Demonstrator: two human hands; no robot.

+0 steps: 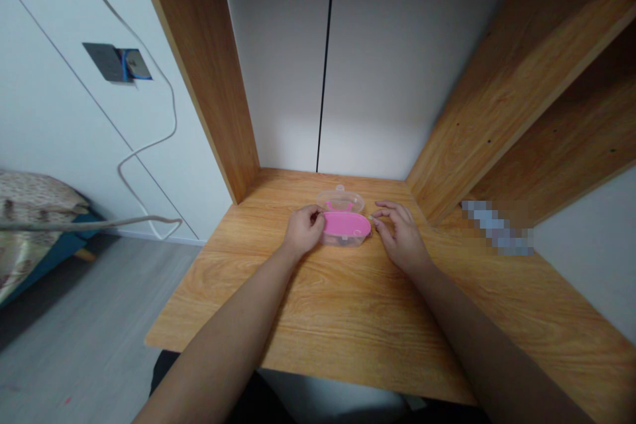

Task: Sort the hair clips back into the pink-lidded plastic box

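Note:
A small clear plastic case (342, 202) with a pink oval insert (346, 224) lies on the wooden desk (318, 318), its clear lid tipped open toward the back. My left hand (303, 230) is curled at the case's left end, fingertips pinched on its edge. My right hand (401, 233) rests at the case's right end with fingers slightly bent and apart, the fingertips touching or just short of the pink insert.
Wooden side panels (199, 73) and a slanted shelf (521, 93) wall the desk in. A white back panel (368, 73) stands behind. A blurred patch (497, 228) sits at the right. A wall socket (118, 63), cable and bed (30, 218) are at the left.

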